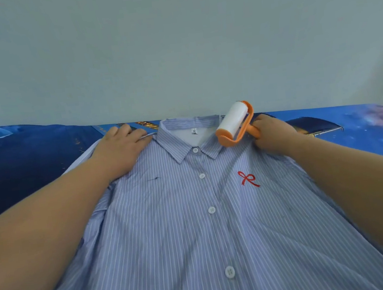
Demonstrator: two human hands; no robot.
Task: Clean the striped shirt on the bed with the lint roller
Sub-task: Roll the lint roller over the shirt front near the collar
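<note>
The striped shirt (196, 228) lies flat on the bed (29, 150). The left hand (120, 151) presses flat and open on its shoulder. The right hand (275, 134) holds the lint roller (234, 122) at the collar (185, 143).

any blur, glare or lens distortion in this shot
Head view: wide-angle bending curves the bed edge; forearms balloon at the corners; soft even light, no glare; faint shadow under the left hand; the lint roller and striped shirt stay fairly sharp.
</note>
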